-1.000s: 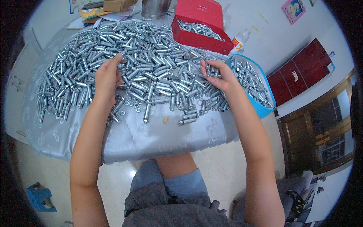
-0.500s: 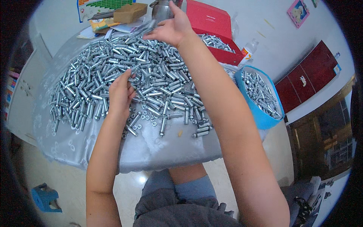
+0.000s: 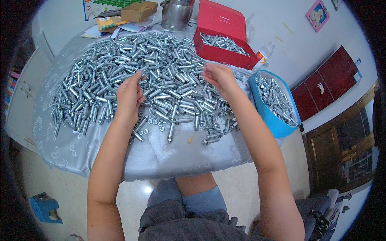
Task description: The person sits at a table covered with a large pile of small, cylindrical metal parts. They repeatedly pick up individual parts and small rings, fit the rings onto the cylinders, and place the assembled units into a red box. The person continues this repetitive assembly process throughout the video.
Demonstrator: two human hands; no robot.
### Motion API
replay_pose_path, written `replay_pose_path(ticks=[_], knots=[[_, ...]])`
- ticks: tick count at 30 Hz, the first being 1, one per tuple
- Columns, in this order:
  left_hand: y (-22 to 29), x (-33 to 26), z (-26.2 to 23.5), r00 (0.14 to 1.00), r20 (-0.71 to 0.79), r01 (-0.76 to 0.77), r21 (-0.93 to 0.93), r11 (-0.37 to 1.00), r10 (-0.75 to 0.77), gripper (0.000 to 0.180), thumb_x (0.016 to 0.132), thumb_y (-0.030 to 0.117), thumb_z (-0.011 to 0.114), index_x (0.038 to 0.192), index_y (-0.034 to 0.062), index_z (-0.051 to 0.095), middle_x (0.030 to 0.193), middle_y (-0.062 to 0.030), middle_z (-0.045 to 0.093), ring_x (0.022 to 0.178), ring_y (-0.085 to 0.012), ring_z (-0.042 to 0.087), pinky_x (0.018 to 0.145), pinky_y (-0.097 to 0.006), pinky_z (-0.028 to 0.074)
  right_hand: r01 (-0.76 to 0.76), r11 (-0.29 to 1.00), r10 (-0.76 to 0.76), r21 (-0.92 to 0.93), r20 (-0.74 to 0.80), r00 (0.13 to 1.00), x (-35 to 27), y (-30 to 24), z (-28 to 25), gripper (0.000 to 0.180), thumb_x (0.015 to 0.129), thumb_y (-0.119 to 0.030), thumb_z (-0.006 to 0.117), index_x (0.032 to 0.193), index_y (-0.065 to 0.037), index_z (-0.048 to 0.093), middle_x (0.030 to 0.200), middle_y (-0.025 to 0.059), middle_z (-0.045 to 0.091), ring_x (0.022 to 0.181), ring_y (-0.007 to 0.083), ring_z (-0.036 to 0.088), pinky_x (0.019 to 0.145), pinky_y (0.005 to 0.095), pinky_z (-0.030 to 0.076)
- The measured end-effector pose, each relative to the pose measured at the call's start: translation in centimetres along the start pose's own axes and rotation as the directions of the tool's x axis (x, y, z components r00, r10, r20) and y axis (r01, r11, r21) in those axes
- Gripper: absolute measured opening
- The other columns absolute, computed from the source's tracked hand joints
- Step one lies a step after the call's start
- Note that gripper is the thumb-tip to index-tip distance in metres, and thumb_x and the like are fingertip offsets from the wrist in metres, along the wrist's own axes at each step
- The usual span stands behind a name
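A wide heap of silver expansion bolts [image 3: 161,76] with sleeves and nuts covers much of the cloth-covered table. My left hand [image 3: 129,94] hovers over the middle of the heap, thumb and fingers pinched together. Whatever sits at its fingertips blends into the bolts behind. To the right, my right hand [image 3: 221,78] is at the heap's right side, fingers curled and fingertips close together. What those fingertips hold, if anything, cannot be made out against the metal. Loose nuts [image 3: 152,120] lie just right of my left wrist.
An open red box [image 3: 225,56] with bolts stands at the back right, beside a plastic bottle [image 3: 265,51]. A blue tub [image 3: 277,124] of bolts is at the right edge. Behind the heap are a metal pot [image 3: 177,17] and a cardboard box [image 3: 139,11].
My right hand has come back from the far side, near the pot, down to the heap's right side; its fingers have curled. A blurred silver piece beside it no longer shows. My left hand barely moved.
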State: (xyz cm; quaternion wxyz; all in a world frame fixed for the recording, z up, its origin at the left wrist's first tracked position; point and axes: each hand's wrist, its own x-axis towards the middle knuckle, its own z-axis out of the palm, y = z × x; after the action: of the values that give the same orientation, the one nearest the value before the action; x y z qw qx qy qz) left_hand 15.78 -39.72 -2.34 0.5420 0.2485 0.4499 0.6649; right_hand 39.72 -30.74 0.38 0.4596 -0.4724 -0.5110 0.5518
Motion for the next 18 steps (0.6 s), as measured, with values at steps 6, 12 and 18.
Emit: replay_pose_path(ticks=[6,12,18], knots=[[-0.4,0.4,0.1,1.000,0.004,0.007,-0.009,1.000,-0.007,0.023,0.081,0.027,0.056,0.084,0.0038,0.056,0.051,0.0068,0.027,0.042,-0.0038,0.025,0.040,-0.020,0.021,0.278,0.907,-0.301,-0.316,-0.026,0.953,-1.9,1.4,-1.9,0.018,0.077,-0.011,0.059,0.091,-0.001,0.060,0.086,0.0049,0.061,0.078,0.0110,0.055,0.068,0.0231,0.044],[-0.4,0.2,0.3,0.999,0.019,-0.041,0.025,0.999,0.041,0.022,0.081,0.025,0.056,0.084,0.0032,0.056,0.049,0.0075,0.025,0.040,-0.0030,0.023,0.040,-0.019,0.020,0.450,0.857,-0.516,-0.253,-0.425,0.744,-2.6,3.1,-9.4,0.013,0.077,-0.007,0.058,0.088,-0.001,0.061,0.077,0.0033,0.061,0.070,0.0094,0.054,0.063,0.0216,0.042],[-1.2,-0.7,0.8,0.795,0.194,-0.566,0.579,0.587,0.575,0.017,0.082,0.017,0.056,0.076,0.0020,0.058,0.059,0.0031,0.048,0.053,-0.0019,0.039,0.047,-0.017,0.030,0.526,0.834,-0.552,-0.167,-0.275,0.787,-3.4,3.1,-10.1,0.017,0.082,-0.014,0.055,0.090,0.001,0.059,0.082,0.0058,0.061,0.077,0.0113,0.056,0.069,0.0227,0.042]])
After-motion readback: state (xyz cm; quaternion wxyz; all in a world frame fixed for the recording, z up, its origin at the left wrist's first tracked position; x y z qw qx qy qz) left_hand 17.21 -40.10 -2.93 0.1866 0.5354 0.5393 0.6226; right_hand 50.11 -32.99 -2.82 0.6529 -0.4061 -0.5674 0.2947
